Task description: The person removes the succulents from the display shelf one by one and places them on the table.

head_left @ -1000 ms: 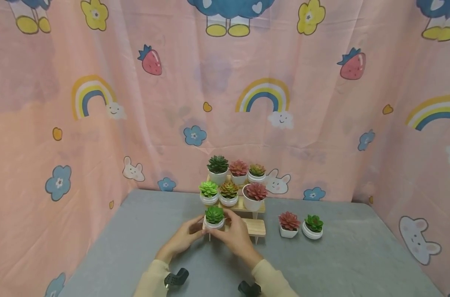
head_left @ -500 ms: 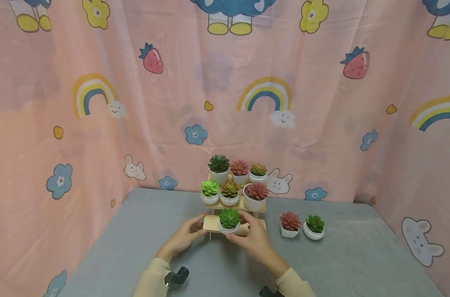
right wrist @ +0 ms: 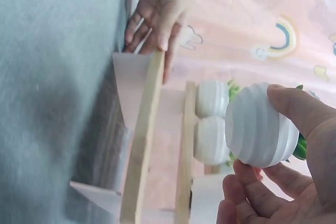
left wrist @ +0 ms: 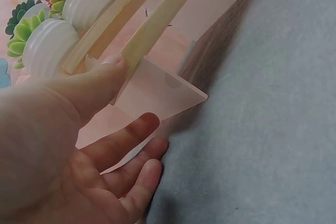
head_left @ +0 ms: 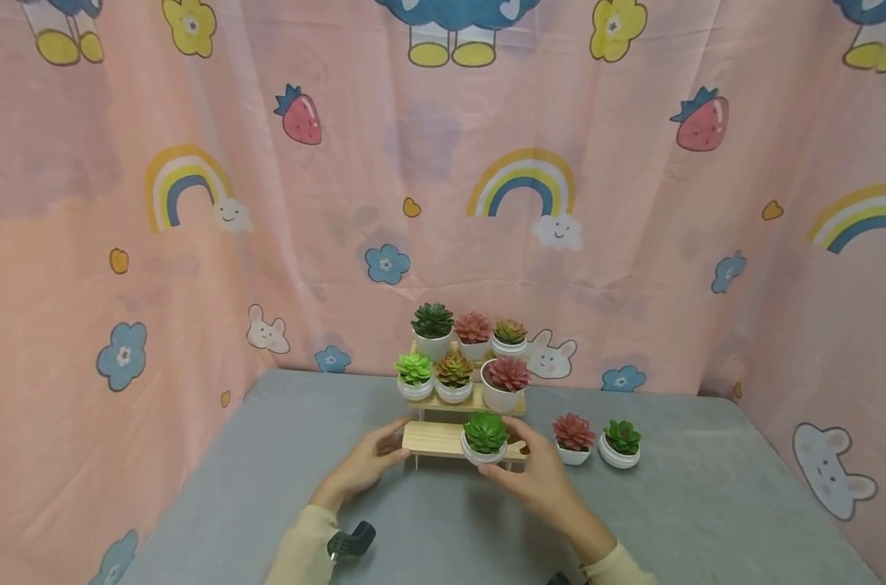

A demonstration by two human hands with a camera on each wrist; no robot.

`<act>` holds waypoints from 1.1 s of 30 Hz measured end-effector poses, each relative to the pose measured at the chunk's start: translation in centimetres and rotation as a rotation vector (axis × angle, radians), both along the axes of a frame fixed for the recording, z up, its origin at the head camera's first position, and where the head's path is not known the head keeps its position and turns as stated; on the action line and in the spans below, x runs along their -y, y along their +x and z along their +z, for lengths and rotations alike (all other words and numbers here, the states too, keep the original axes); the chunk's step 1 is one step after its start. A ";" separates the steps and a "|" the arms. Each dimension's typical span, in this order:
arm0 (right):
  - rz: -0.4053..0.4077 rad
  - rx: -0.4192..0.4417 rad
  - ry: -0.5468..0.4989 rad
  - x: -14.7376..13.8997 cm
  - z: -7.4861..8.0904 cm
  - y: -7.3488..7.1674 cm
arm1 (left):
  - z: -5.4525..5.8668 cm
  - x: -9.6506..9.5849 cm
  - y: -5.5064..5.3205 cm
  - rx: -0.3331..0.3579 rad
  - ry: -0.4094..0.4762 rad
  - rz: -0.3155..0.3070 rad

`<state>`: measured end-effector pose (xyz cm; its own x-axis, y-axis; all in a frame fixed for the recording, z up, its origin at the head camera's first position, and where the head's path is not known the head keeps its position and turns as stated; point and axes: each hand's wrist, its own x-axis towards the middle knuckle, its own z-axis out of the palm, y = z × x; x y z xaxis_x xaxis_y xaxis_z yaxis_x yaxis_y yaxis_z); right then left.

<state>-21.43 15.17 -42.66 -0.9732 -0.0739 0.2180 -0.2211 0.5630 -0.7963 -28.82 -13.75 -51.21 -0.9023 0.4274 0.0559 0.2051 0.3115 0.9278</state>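
Note:
My right hand (head_left: pixel 541 479) grips a white ribbed pot with a green succulent (head_left: pixel 485 435), thumb on one side and fingers on the other. In the right wrist view the white pot (right wrist: pixel 257 129) hangs above the level of the lowest step. My left hand (head_left: pixel 362 467) holds the left end of that lowest step (head_left: pixel 435 439) of a wooden plant stand, thumb at the front corner and index finger at the back. Its other fingers (left wrist: pixel 142 182) extend beside the clear side support (left wrist: pixel 157 90). On the middle step stand light green (head_left: pixel 415 374), brownish (head_left: pixel 454 374) and red (head_left: pixel 506 382) succulents.
The top step carries a dark green succulent (head_left: pixel 433 329), a pink one (head_left: pixel 474 335) and a yellow-green one (head_left: pixel 509 335). Right of the stand, a red succulent (head_left: pixel 573 439) and a green one (head_left: pixel 620 443) sit on the grey table (head_left: pixel 706 496). A patterned pink curtain (head_left: pixel 326 195) hangs behind.
My right hand has carried the green potted succulent rightward, from the lowest step's left end to over its right end. The left hand stays at the left end.

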 end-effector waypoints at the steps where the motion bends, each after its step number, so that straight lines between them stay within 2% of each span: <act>1: -0.006 -0.003 0.007 -0.3 0.1 0.1 | 0.0 0.0 -0.1 0.001 0.002 -0.001; 9: -0.007 -0.038 -0.023 -3.0 1.1 0.7 | 0.0 0.1 -0.2 -0.007 0.006 -0.014; 15: -0.050 -0.050 0.002 -4.6 1.6 1.0 | 0.0 0.1 -0.2 -0.017 0.004 -0.018; 19: -0.086 -0.050 0.020 -5.7 1.5 0.9 | 0.1 0.1 -0.1 -0.015 0.011 -0.021; 25: -0.118 -0.104 0.029 -7.5 1.0 0.2 | -0.1 0.4 -0.1 -0.018 0.006 -0.022; 33: -0.171 -0.129 0.045 -11.2 0.9 -0.1 | -0.2 0.1 -0.3 -0.025 -0.003 -0.021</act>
